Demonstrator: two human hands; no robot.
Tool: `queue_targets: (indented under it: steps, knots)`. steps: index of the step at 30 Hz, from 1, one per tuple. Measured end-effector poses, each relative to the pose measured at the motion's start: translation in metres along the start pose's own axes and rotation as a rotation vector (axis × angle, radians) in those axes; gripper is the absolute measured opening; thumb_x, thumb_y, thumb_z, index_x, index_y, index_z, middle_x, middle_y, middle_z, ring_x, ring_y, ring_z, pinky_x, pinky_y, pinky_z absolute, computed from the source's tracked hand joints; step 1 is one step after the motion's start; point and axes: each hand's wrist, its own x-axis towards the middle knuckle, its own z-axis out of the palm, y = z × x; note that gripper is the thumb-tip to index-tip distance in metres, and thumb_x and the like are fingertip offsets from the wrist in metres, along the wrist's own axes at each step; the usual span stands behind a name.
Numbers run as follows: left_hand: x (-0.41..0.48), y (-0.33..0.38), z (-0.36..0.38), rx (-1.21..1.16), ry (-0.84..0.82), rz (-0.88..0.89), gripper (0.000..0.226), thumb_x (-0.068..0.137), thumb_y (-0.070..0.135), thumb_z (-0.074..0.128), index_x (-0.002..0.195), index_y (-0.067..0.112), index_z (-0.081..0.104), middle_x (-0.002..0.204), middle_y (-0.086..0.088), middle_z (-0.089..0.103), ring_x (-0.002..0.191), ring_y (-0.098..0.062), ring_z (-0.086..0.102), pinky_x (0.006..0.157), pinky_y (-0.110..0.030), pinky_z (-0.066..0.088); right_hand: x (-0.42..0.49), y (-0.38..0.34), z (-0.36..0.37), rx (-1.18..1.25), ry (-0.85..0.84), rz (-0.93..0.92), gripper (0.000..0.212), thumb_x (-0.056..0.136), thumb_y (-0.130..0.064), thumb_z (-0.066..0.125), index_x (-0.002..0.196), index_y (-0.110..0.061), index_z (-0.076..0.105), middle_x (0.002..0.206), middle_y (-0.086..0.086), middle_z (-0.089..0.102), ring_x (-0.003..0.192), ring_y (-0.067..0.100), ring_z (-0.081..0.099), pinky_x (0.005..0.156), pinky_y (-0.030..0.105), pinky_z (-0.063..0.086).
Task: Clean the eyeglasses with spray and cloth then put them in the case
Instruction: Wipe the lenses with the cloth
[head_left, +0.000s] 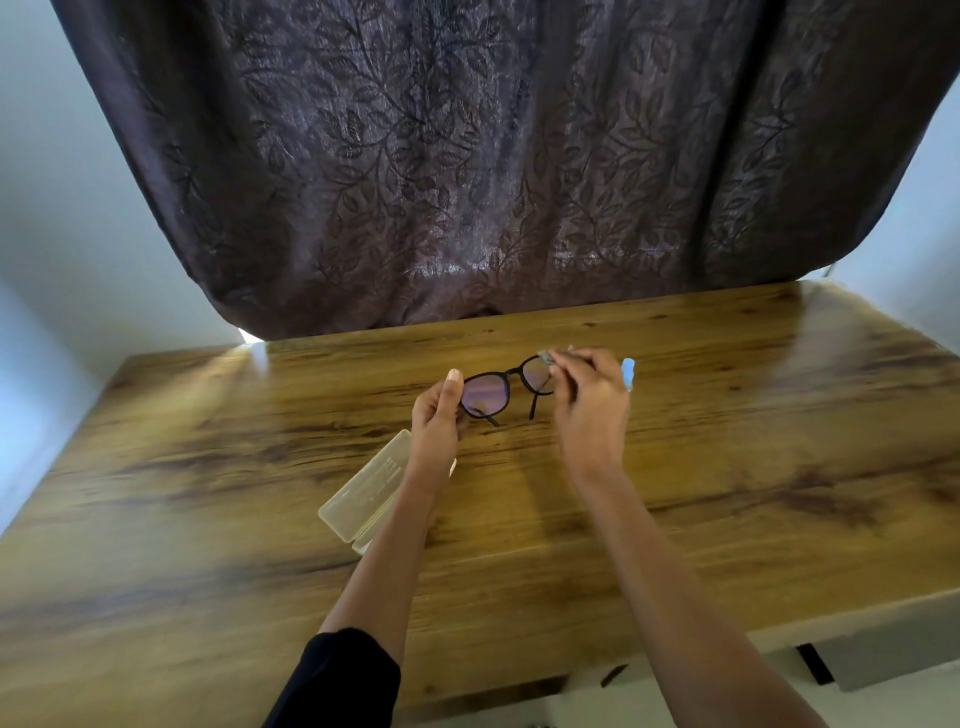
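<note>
Glasses (485, 395) are up off the table (727, 467), held in the air between both hands, black frame, lenses facing away and catching a purple tint, temples folded out towards the person. The left hand (436, 415) has the frame's left end: thumb up along the outer rim, fingers curled round behind it. Over on the other side, the right hand (592, 410) pinches a small grey cloth (548, 356) in its fingertips, right against the top of the right lens. It's blurred there, so how the cloth is folded is hard to tell. Just behind the right hand a bit of pale blue pokes out, the spray (628, 371), mostly hidden. The case (363, 493), translucent and cream, lies on the table beneath the left forearm, near the glasses but apart from them; open or closed, I can't tell. A black sleeve (337, 675) shows on the left arm, a dark leaf-patterned curtain (467, 156) hangs behind.
</note>
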Motion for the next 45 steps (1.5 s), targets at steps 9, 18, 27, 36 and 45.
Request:
queue_targets:
  steps: [9,18,27,36,45]
  knots:
    - [-0.002,0.002,0.005,-0.022,0.008,-0.011,0.040,0.097,0.024,0.040,0.061,0.015,0.054,0.051,0.010,0.050,0.048,-0.002,0.041,0.047,-0.015,0.032,-0.017,-0.022,0.002,0.002,-0.022,-0.158,0.019,0.084,-0.007,0.061,0.101,-0.003,0.068,0.097,0.009,0.061,0.088,0.016,0.055,0.077,0.019,0.045]
    - [-0.002,0.002,0.005,-0.003,-0.013,-0.013,0.045,0.096,0.029,0.042,0.054,0.025,0.056,0.058,0.001,0.046,0.055,-0.010,0.037,0.052,-0.022,0.029,-0.007,-0.011,-0.004,-0.016,0.017,-0.040,0.020,0.086,-0.006,0.058,0.103,-0.003,0.067,0.099,0.010,0.061,0.090,0.019,0.058,0.079,0.019,0.045]
    - [-0.005,0.005,0.005,-0.050,-0.023,-0.012,0.042,0.097,0.023,0.040,0.056,0.017,0.041,0.045,0.011,0.037,0.042,-0.001,0.027,0.043,-0.016,0.020,0.004,0.002,-0.014,0.016,0.043,0.014,0.019,0.085,-0.006,0.060,0.102,-0.007,0.068,0.100,0.008,0.063,0.087,0.015,0.060,0.080,0.019,0.047]
    - [-0.003,0.009,0.007,-0.067,0.038,-0.047,0.035,0.096,0.025,0.043,0.062,0.016,0.043,0.040,0.012,0.043,0.038,0.000,0.036,0.041,-0.010,0.028,-0.011,-0.013,-0.007,0.021,-0.015,-0.123,0.017,0.083,-0.005,0.062,0.099,-0.003,0.068,0.097,0.008,0.063,0.089,0.016,0.059,0.081,0.017,0.046]
    - [-0.005,0.008,0.008,-0.091,0.051,-0.043,0.032,0.097,0.022,0.040,0.068,0.010,0.045,0.047,0.009,0.048,0.038,0.003,0.044,0.041,-0.007,0.033,-0.019,-0.018,-0.002,0.029,0.016,-0.105,0.016,0.084,-0.004,0.061,0.098,-0.001,0.068,0.096,0.008,0.061,0.085,0.009,0.054,0.079,0.017,0.048]
